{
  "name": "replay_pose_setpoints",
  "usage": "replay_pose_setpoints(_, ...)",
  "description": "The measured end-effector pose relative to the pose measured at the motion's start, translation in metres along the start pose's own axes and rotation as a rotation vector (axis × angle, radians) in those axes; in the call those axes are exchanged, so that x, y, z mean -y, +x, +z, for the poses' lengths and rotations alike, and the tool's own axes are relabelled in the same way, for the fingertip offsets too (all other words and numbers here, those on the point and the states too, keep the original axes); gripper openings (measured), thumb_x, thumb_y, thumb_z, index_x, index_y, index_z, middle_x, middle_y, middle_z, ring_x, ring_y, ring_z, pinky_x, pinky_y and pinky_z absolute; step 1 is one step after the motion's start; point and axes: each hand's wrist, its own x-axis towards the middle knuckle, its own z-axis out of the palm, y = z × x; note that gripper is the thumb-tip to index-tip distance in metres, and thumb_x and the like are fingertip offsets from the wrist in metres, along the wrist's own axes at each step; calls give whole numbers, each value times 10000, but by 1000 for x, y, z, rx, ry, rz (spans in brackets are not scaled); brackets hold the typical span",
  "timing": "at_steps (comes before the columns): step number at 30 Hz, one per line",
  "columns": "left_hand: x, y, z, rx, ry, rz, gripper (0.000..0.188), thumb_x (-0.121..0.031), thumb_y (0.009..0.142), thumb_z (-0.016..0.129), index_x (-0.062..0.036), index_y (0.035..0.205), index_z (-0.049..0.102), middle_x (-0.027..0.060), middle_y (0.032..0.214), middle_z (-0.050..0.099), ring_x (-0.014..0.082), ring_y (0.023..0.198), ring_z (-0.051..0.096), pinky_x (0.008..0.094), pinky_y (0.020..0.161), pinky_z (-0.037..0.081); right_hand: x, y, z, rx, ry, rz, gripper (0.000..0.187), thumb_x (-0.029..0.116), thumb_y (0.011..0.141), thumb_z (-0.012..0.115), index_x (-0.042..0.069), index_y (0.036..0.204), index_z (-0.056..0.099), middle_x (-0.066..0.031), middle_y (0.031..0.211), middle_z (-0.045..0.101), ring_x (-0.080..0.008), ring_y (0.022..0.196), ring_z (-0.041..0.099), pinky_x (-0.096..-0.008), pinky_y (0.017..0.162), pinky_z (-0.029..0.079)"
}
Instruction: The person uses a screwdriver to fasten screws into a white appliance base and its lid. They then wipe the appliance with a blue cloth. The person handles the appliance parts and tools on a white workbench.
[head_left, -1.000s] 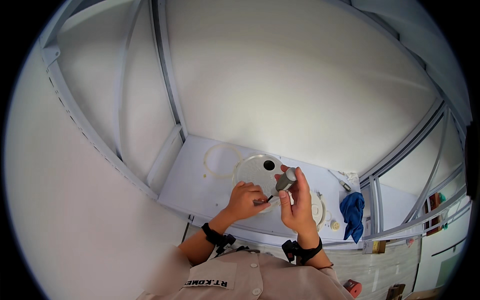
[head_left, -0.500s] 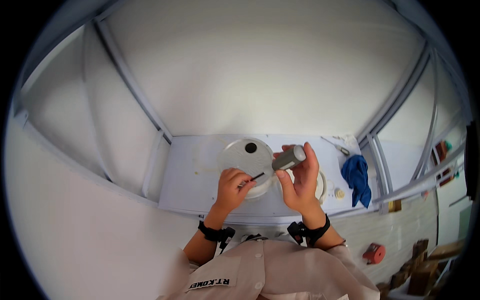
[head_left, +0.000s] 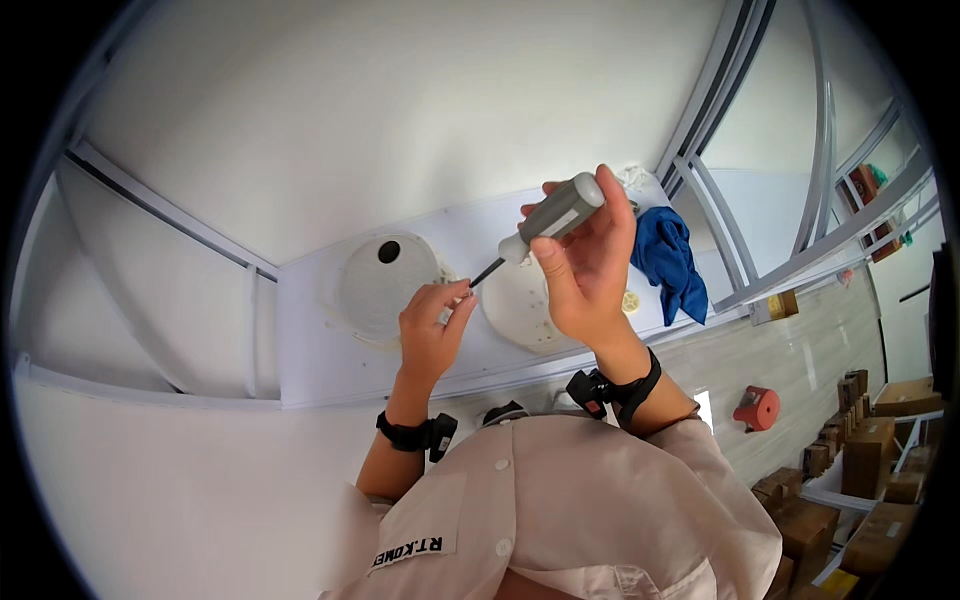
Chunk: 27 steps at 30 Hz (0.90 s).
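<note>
My right hand [head_left: 590,265] is closed around the thick grey handle of a screwdriver [head_left: 556,215], held up over the white bench. Its dark shaft slants down and left to the fingertips of my left hand [head_left: 433,325]. Those fingers are pinched together at the tip, and whatever small thing they hold is too tiny to make out. Below and left of the hands lies a round whitish disc [head_left: 375,300] with a black round spot near its far edge. A second round white piece [head_left: 515,310] with small marks sits partly hidden behind my right hand.
A crumpled blue cloth [head_left: 668,262] lies at the bench's right end, with a small yellowish round piece [head_left: 630,302] beside it. Metal frame bars [head_left: 735,245] rise at the right. On the floor stand a red stool-like object [head_left: 757,408] and several cardboard boxes [head_left: 868,455].
My view has turned to the right. Both hands have shifted off the first disc toward the space between the two round pieces, and more of the screwdriver's shaft now shows.
</note>
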Motion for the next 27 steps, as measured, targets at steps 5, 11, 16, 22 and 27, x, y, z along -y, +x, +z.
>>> replay_pose_setpoints(5,10,-4,56,240,56,-223,140,-106,910,811,-12,1009,781,109,948,778,188,820,722,314,737,566,1,5,-55,-48,-40,17,804,12,1008,695,11,1650,211,-178,1461,490,-300,1320,597,-437,1043,564)
replay_pose_setpoints(11,60,-31,116,263,289,-211,150,-152,917,766,-54,1027,795,122,978,788,288,851,725,400,783,580,-7,6,-110,-88,3,122,807,6,1006,689,19,1654,207,-177,1466,485,-302,1327,588,-443,1056,565)
replay_pose_setpoints(16,78,-47,146,201,375,-428,165,-187,899,770,-76,1016,805,119,936,794,284,833,743,397,774,585,-17,7,-140,-73,2,130,791,8,1007,684,24,1647,220,-188,1459,495,-297,1309,599,-453,1050,577)
replay_pose_setpoints(22,65,-48,161,244,417,-571,154,-234,890,758,-117,978,805,101,978,783,324,928,724,450,808,572,-30,6,-163,-15,28,157,790,11,1007,685,23,1646,221,-194,1454,497,-304,1314,596,-459,1056,575)
replay_pose_setpoints(27,69,-60,167,169,420,-567,146,-208,886,768,-92,966,805,108,948,767,301,877,728,425,789,573,-36,6,-163,52,62,155,774,-6,1007,681,12,1640,236,-192,1451,497,-304,1326,589,-464,1078,560)
